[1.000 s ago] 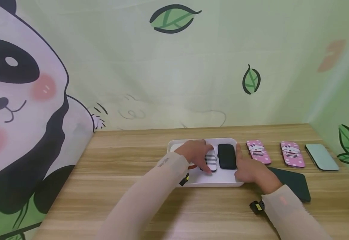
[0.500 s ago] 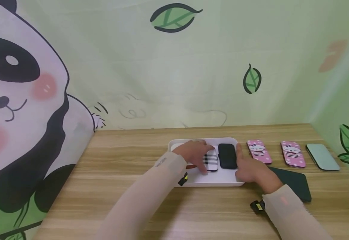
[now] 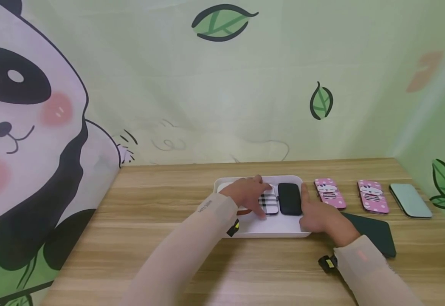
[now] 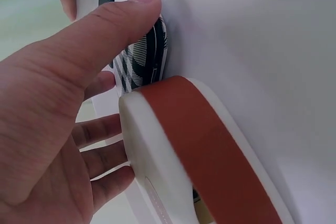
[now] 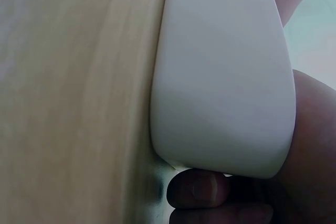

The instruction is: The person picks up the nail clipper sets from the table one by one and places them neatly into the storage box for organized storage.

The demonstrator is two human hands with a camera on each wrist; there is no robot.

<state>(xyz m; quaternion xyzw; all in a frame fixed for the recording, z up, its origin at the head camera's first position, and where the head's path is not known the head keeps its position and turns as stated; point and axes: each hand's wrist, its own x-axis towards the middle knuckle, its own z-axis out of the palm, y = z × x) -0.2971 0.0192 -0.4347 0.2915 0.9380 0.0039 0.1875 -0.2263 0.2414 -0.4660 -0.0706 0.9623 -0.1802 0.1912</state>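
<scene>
My left hand [image 3: 247, 193] reaches into a white tray [image 3: 272, 229] and holds a small black-and-white checked case [image 3: 270, 203] between thumb and index finger. In the left wrist view the thumb tip lies on the near end of the checked case [image 4: 134, 64]. The other fingers touch a white item with a reddish-brown band [image 4: 194, 135], largely under my hand in the head view. A black case [image 3: 290, 199] lies right of the checked one. My right hand [image 3: 318, 216] grips the tray's right end, index finger along the rim, other fingers against the outer wall [image 5: 226, 87].
Two pink cases with a cat picture [image 3: 329, 193] and a pale mint case [image 3: 410, 200] lie on the wooden table [image 3: 161, 204] right of the tray. A dark green flat case [image 3: 377, 233] lies partly under the right forearm. A printed cloth [image 3: 222, 97] stands behind.
The checked case has shifted slightly toward the tray's far side with my left thumb at its near end. My right hand stays at the tray's right end.
</scene>
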